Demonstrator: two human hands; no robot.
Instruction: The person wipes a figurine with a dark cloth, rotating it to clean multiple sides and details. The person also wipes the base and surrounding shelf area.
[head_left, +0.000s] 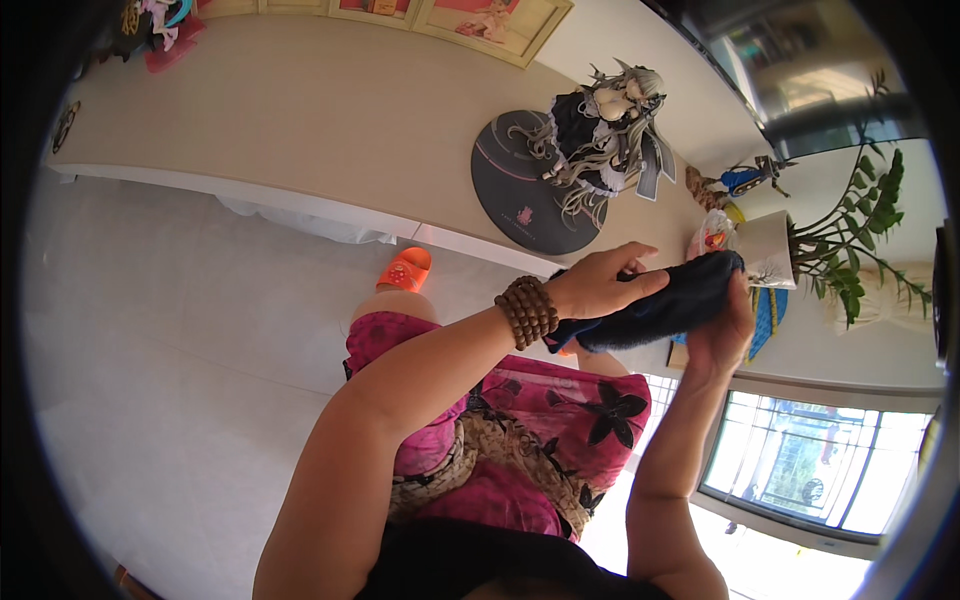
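A dark navy plush cloth (671, 304) is bunched and stretched between my two hands, just off the front edge of the cabinet. My left hand (604, 281), with a brown bead bracelet (527, 312) on its wrist, holds the near side, thumb on top and index finger sticking out. At the far right end, my right hand (724, 330) grips the cloth from below, its fingers partly hidden behind the fabric. Close by, a grey-haired figurine (611, 127) in a black and white dress stands on a round dark base (517, 191) on the cabinet top.
The long beige cabinet (300, 112) runs across the view. Picture frames (491, 26) and another figurine (165, 22) stand at its back and left. A potted plant (765, 247), a small blue figurine (746, 182) and a television (810, 67) are at right. An orange slipper (405, 270) shows below.
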